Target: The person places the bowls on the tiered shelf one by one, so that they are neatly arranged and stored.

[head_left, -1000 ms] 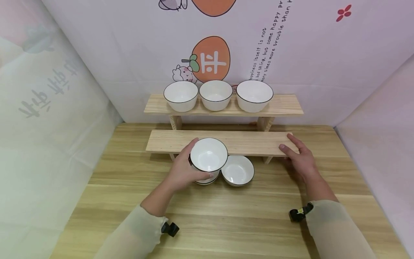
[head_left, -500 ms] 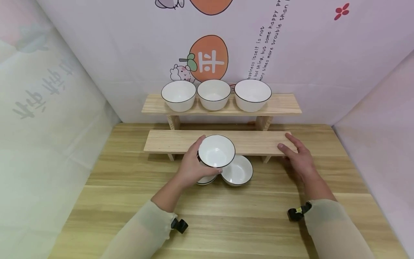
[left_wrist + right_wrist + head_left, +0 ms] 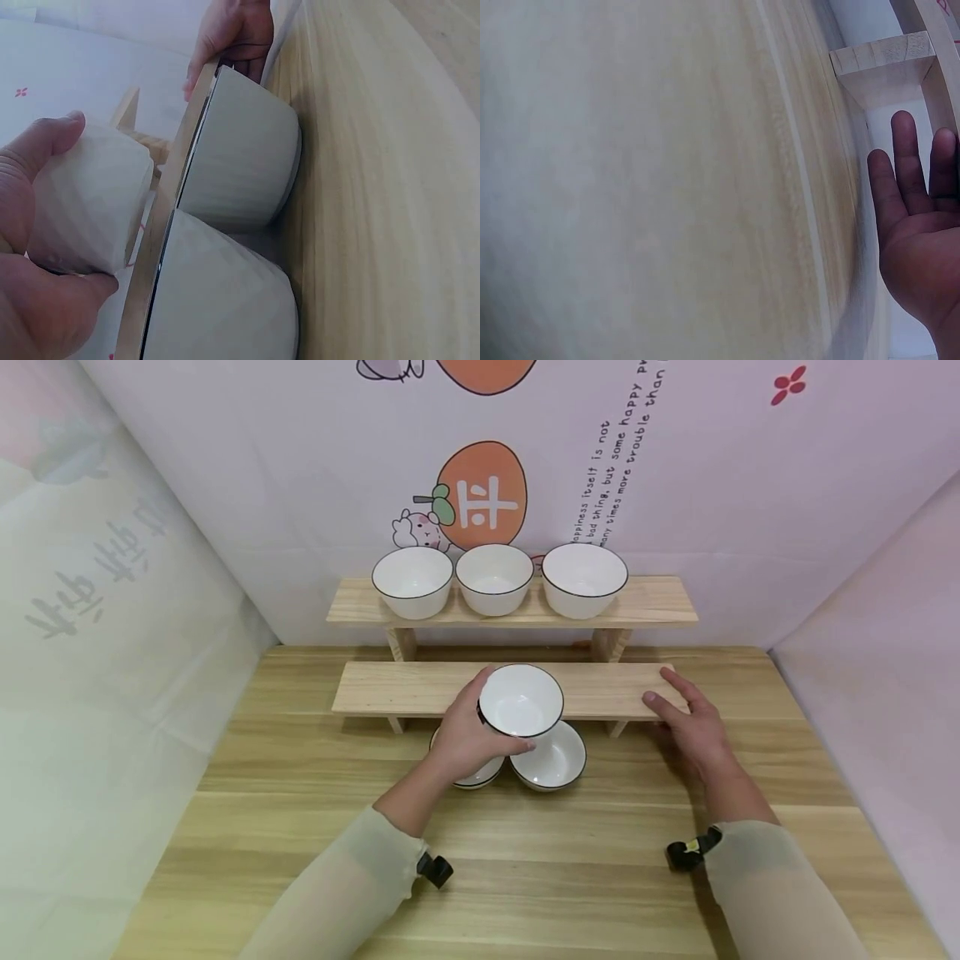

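Observation:
My left hand (image 3: 468, 739) grips a white, dark-rimmed bowl (image 3: 521, 700) upright, just over the front edge of the lower wooden shelf (image 3: 397, 687). In the left wrist view, the thumb and fingers lie along the faceted outside of this bowl (image 3: 90, 199). Two matching bowls sit on the table in front of the shelf: a left bowl (image 3: 480, 774), partly hidden by the left hand, and a right bowl (image 3: 551, 762). My right hand (image 3: 697, 727) holds the lower shelf's right end, thumb on top; the right wrist view shows other fingers (image 3: 907, 161) extended beneath.
Behind, a higher wooden shelf (image 3: 660, 599) carries a row of three white bowls, the middle one (image 3: 495, 581) close to its left neighbour. Printed white cloth (image 3: 300, 468) encloses the wooden table (image 3: 555, 877) at the back and sides.
The left hand has carried its bowl rightward and slightly back, from over the left table bowl to partly over the right one. The right hand stays on the shelf end.

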A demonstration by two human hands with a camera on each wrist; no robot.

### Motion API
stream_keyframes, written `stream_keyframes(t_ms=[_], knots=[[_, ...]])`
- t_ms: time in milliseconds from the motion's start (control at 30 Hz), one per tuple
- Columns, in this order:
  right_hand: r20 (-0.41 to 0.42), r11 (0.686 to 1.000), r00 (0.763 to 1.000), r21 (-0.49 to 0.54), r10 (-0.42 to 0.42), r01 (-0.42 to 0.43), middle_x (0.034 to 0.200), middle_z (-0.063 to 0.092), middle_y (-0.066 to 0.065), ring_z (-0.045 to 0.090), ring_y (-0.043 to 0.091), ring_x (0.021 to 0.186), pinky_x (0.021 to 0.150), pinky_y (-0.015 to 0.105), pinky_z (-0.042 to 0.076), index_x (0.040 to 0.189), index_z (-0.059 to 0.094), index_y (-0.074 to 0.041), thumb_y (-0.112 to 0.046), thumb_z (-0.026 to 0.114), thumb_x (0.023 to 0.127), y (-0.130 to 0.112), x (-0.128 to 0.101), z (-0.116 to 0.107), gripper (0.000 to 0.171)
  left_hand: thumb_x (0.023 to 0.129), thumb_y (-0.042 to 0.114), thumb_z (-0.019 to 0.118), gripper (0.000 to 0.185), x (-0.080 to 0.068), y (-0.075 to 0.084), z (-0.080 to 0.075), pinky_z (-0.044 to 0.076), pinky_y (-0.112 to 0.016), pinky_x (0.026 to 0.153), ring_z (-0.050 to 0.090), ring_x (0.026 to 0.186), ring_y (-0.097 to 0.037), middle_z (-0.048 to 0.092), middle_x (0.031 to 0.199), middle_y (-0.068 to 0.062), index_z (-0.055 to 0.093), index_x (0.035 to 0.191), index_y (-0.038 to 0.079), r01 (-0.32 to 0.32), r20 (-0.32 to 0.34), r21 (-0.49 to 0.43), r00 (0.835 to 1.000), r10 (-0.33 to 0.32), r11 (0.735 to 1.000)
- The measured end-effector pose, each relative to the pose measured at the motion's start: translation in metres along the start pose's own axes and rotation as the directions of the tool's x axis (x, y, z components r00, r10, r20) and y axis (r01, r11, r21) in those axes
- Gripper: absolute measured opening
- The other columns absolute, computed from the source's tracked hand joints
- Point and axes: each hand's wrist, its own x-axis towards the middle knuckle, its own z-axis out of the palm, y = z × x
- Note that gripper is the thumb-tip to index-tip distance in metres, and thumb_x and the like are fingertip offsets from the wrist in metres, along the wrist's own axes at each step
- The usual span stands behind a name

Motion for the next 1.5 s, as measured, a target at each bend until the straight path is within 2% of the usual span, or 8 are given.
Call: stream_keyframes(t_ms=[67, 233, 300, 633, 900, 1133, 1500], knots=[[0.0, 1.0, 1.0, 0.01, 0.0, 0.0, 0.174, 0.006, 0.009, 0.063, 0.005, 0.098, 0.081, 0.014, 0.053, 0.162, 0.035, -0.041, -0.057, 0.072, 0.093, 0.0, 0.0, 0.0, 0.08, 0.056, 0.033, 0.104, 0.111, 0.003, 0.002, 0.002, 0.046, -0.047, 0.107, 0.053, 0.129, -0.016, 0.053, 0.143, 0.01, 0.046, 0.15, 0.039, -0.003, 0.005, -0.007, 1.0, 0.003, 1.0], [-0.004, 1.0, 1.0, -0.003, 0.0, 0.0, 0.173, 0.007, 0.01, 0.065, 0.005, 0.093, 0.08, 0.014, 0.052, 0.161, 0.035, -0.042, -0.058, 0.071, 0.093, 0.0, 0.0, -0.001, 0.08, 0.059, 0.036, 0.103, 0.128, 0.009, 0.004, 0.01, 0.038, -0.049, 0.116, 0.041, 0.143, -0.024, 0.04, 0.16, 0.0, 0.03, 0.164, 0.025, 0.038, 0.005, -0.007, 0.999, -0.038, 0.999], [-0.002, 1.0, 1.0, -0.008, -0.001, 0.001, 0.173, 0.007, 0.01, 0.065, 0.005, 0.094, 0.081, 0.015, 0.052, 0.162, 0.034, -0.041, -0.058, 0.071, 0.093, 0.0, 0.0, -0.001, 0.08, 0.06, 0.037, 0.103, 0.129, 0.013, 0.004, 0.015, 0.037, -0.049, 0.117, 0.04, 0.145, -0.025, 0.039, 0.162, -0.001, 0.029, 0.165, 0.025, 0.044, 0.001, -0.006, 0.999, -0.044, 0.999], [0.012, 0.999, 1.0, 0.041, 0.009, -0.01, 0.173, 0.007, 0.014, 0.065, 0.003, 0.093, 0.084, 0.018, 0.055, 0.163, 0.032, -0.038, -0.053, 0.072, 0.095, 0.003, 0.004, -0.001, 0.08, 0.06, 0.036, 0.103, 0.129, 0.026, 0.007, 0.033, 0.038, -0.045, 0.116, 0.041, 0.145, -0.021, 0.04, 0.161, 0.0, 0.029, 0.165, 0.025, 0.034, -0.022, 0.013, 0.999, -0.033, 0.999], [0.01, 1.0, 1.0, 0.026, 0.008, -0.008, 0.173, 0.008, 0.012, 0.066, 0.005, 0.093, 0.084, 0.019, 0.054, 0.162, 0.033, -0.04, -0.056, 0.071, 0.094, -0.001, 0.001, -0.001, 0.08, 0.062, 0.034, 0.102, 0.127, 0.035, 0.01, 0.042, 0.039, -0.045, 0.115, 0.042, 0.144, -0.023, 0.041, 0.161, -0.003, 0.028, 0.165, 0.022, 0.016, -0.02, 0.0, 1.0, -0.016, 1.0], [0.007, 1.0, 1.0, 0.021, 0.019, -0.019, 0.173, 0.009, 0.011, 0.067, 0.007, 0.091, 0.083, 0.019, 0.054, 0.162, 0.033, -0.041, -0.058, 0.071, 0.092, -0.001, 0.0, 0.0, 0.082, 0.063, 0.036, 0.102, 0.127, 0.046, 0.015, 0.053, 0.043, -0.045, 0.111, 0.044, 0.142, -0.025, 0.04, 0.16, -0.005, 0.028, 0.165, 0.022, 0.026, -0.019, 0.029, 0.999, -0.026, 0.999], [0.003, 0.998, 1.0, 0.048, 0.026, -0.026, 0.173, 0.012, 0.011, 0.066, 0.007, 0.094, 0.083, 0.019, 0.055, 0.162, 0.034, -0.04, -0.056, 0.072, 0.093, -0.001, 0.001, 0.0, 0.081, 0.064, 0.033, 0.102, 0.126, 0.061, 0.019, 0.071, 0.041, -0.043, 0.115, 0.043, 0.143, -0.023, 0.042, 0.16, -0.005, 0.028, 0.165, 0.016, 0.028, -0.034, 0.038, 0.999, -0.026, 0.999]])
